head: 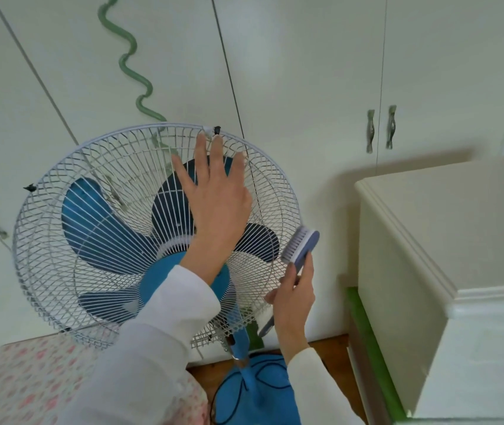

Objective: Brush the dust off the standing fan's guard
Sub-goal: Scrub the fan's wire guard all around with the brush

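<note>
The standing fan has a white wire guard (60, 240) around blue blades (97, 228), seen from behind and above, with its blue motor housing (165, 277) toward me. My left hand (217, 197) lies flat on the upper part of the guard with fingers spread, reaching near the top rim. My right hand (293, 296) grips the handle of a blue brush (301, 250) with white bristles. The bristles touch the guard's right edge. The fan's blue pole and base (257, 391) stand on the floor below.
White wardrobe doors with metal handles (381, 128) stand behind the fan, with a wavy green strip (128, 56) on one door. A cream cabinet (447, 246) stands close on the right. A floral-covered surface (30, 378) lies at the lower left. A dark cord runs over the fan base.
</note>
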### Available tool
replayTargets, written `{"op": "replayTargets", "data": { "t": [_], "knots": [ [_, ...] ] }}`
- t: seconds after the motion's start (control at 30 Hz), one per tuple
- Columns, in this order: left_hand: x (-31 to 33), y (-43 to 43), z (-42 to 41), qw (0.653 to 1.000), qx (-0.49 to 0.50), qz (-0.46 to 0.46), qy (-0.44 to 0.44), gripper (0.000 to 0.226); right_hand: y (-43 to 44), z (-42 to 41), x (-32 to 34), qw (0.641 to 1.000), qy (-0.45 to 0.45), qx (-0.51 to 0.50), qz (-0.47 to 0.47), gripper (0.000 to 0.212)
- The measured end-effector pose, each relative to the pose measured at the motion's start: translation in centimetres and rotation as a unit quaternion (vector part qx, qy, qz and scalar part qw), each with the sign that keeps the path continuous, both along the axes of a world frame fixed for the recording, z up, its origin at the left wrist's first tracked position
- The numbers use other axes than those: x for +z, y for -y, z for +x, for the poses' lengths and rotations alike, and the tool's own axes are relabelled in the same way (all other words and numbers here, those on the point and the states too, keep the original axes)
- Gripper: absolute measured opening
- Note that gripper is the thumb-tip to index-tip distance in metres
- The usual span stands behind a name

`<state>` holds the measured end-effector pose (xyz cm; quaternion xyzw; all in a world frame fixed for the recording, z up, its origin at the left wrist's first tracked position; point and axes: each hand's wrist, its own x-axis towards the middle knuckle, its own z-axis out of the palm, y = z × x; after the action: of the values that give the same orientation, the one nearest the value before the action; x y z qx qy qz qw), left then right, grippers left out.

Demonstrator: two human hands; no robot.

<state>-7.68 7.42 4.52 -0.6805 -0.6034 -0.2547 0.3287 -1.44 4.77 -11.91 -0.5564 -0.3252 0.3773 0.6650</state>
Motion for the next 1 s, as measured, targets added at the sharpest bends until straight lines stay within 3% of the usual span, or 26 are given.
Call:
{"op": "replayTargets", "data": {
  "t": [0.17,0.33,0.43,0.63,0.9,1.0],
  "knots": [
    [-1.6,0.7,1.1,0.999,-0.012,-0.025,-0.038,0.059,0.0,-0.3,0.3,0.999,-0.032,0.007,0.007,0.046],
    [-3.5,0.6,1.2,0.996,-0.006,-0.056,-0.075,0.063,-0.3,-0.6,1.3,0.996,-0.038,-0.024,0.078,0.045],
    [-3.9,0.5,1.5,0.996,-0.013,-0.049,-0.072,0.051,-0.8,-1.5,0.6,0.995,-0.021,-0.030,0.089,0.046],
    [-4.4,0.2,1.4,0.997,-0.017,-0.040,-0.063,0.013,-0.3,-2.4,-4.6,0.998,-0.058,-0.010,-0.024,0.045],
    [-4.6,0.2,1.4,0.997,-0.004,-0.020,-0.068,0.018,-1.2,-2.3,-2.4,0.994,-0.086,-0.045,0.057,0.045],
    [-4.8,0.1,1.5,0.997,-0.004,-0.017,-0.076,0.021,-1.9,-2.8,-3.0,0.995,-0.083,-0.031,0.038,0.048]
  ]
}}
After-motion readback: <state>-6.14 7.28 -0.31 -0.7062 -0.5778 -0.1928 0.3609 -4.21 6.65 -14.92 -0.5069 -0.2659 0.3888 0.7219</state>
